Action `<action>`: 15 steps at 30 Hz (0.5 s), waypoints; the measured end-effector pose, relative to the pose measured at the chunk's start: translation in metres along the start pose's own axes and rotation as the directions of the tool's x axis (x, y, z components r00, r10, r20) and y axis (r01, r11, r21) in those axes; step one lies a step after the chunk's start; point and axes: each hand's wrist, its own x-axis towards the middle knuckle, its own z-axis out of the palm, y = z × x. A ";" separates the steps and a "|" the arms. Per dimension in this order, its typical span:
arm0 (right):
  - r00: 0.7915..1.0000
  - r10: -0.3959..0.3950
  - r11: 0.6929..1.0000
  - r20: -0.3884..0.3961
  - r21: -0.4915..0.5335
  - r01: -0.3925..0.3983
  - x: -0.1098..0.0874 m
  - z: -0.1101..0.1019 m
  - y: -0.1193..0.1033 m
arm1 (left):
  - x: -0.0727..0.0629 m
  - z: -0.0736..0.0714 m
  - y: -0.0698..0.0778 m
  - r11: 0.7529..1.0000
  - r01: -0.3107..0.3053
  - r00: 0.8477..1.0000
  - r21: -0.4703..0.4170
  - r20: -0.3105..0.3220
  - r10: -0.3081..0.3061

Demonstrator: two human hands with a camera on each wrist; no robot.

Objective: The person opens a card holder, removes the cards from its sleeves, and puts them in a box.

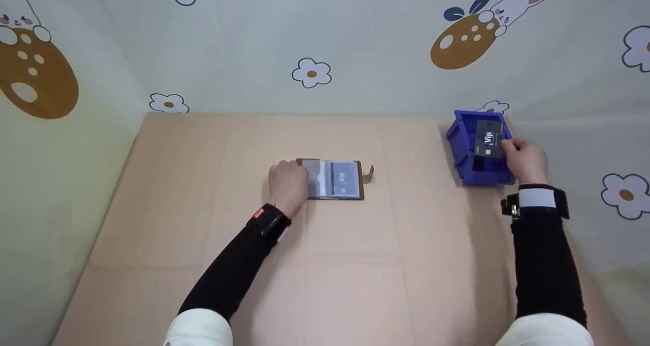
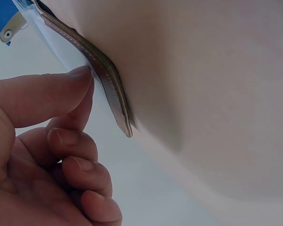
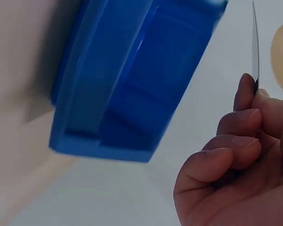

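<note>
My right hand pinches a dark card marked "Vip" between thumb and forefinger. The card is over the blue plastic bin; in the right wrist view it shows edge-on as a thin card, beside the bin. On the table a brown card holder lies spread, its clear sleeves showing and a "Vip" card in the right-hand one. My left hand pinches the holder's left side, thumb and forefinger at a clear sleeve by the stitched cover. The other left fingers are curled.
The holder's strap with a snap sticks out to its right. A beige cover with fold creases lies over the table. Patterned cloth hangs behind and at both sides, close to the bin at the right back corner.
</note>
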 end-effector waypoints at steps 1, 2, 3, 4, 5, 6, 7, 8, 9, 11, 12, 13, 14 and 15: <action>1.000 -0.001 1.000 -0.001 -0.013 0.001 0.001 -0.001 0.004 | 0.000 0.000 0.000 1.000 -0.005 1.000 -0.003 -0.009 0.005; 1.000 0.000 1.000 0.001 -0.023 0.000 0.002 -0.002 0.008 | -0.001 0.000 0.000 1.000 -0.012 1.000 -0.005 -0.022 0.012; 1.000 0.000 0.999 0.003 -0.032 0.000 0.003 -0.003 0.011 | -0.001 0.000 0.000 1.000 -0.017 0.999 -0.006 -0.035 0.017; 1.000 0.004 0.999 0.005 -0.038 -0.004 0.003 -0.003 0.014 | -0.002 0.000 0.000 1.000 -0.021 0.999 -0.012 -0.046 0.020; 1.000 0.008 0.999 0.007 -0.041 -0.008 0.004 -0.003 0.016 | -0.002 0.000 -0.001 1.000 -0.024 0.998 -0.018 -0.056 0.023; 1.000 0.013 0.999 0.008 -0.045 -0.013 0.005 -0.003 0.018 | -0.002 0.000 -0.001 0.999 -0.024 0.998 -0.022 -0.059 0.023; 1.000 0.016 0.999 0.009 -0.050 -0.016 0.005 -0.003 0.019 | -0.002 0.000 -0.001 0.999 -0.024 0.998 -0.025 -0.061 0.023; 1.000 0.022 0.998 0.009 -0.061 -0.021 0.006 -0.002 0.019 | -0.002 0.000 -0.001 0.999 -0.024 0.998 -0.025 -0.065 0.022; 1.000 0.030 0.997 0.007 -0.076 -0.029 0.007 -0.002 0.020 | -0.002 0.000 -0.001 0.999 -0.022 0.998 -0.027 -0.063 0.021; 0.999 0.044 0.993 0.002 -0.106 -0.043 0.007 0.000 0.020 | -0.002 0.000 -0.001 1.000 -0.018 0.999 -0.025 -0.050 0.016; 0.999 0.048 0.991 -0.002 -0.122 -0.048 0.008 0.001 0.019 | -0.002 0.000 -0.001 1.000 -0.015 0.999 -0.022 -0.042 0.014; 0.999 0.050 0.989 -0.008 -0.137 -0.051 0.008 0.002 0.018 | -0.001 0.000 -0.001 1.000 -0.012 0.999 -0.020 -0.035 0.012; 0.999 0.051 0.988 -0.014 -0.147 -0.053 0.008 0.003 0.017 | -0.001 -0.001 -0.001 1.000 -0.009 1.000 -0.021 -0.024 0.008; 0.999 0.049 0.987 -0.018 -0.149 -0.051 0.008 0.005 0.016 | -0.001 -0.001 0.000 1.000 -0.005 1.000 -0.021 -0.014 0.004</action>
